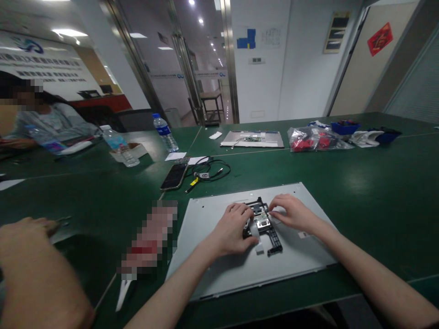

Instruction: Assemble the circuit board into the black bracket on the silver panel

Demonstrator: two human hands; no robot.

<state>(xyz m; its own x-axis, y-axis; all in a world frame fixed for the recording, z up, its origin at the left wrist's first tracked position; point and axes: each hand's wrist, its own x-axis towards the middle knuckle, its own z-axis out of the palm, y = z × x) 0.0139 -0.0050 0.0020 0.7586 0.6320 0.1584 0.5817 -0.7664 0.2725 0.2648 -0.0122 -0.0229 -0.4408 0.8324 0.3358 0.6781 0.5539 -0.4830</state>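
A large flat light-grey panel point(219, 269) lies in front of me on the green table. On its middle sits a black plastic frame with metal parts point(274, 242), and a short grey strip point(259, 248) hangs beside it. My left hand point(235, 228) is curled over the frame's left side, with the fingers on the upper part and the thumb by the grey strip. At the frame's right edge is my right hand point(288, 211), its thumb and fingertips pinched together. What lies between those fingertips is too small to make out.
A phone point(174, 176) and a coiled black cable point(214, 176) lie beyond the panel. Water bottles point(165, 132) stand back left. A second panel point(252, 139) and a bag with red items point(313, 139) are farther back. Another person's arm point(37, 274) reaches in at left.
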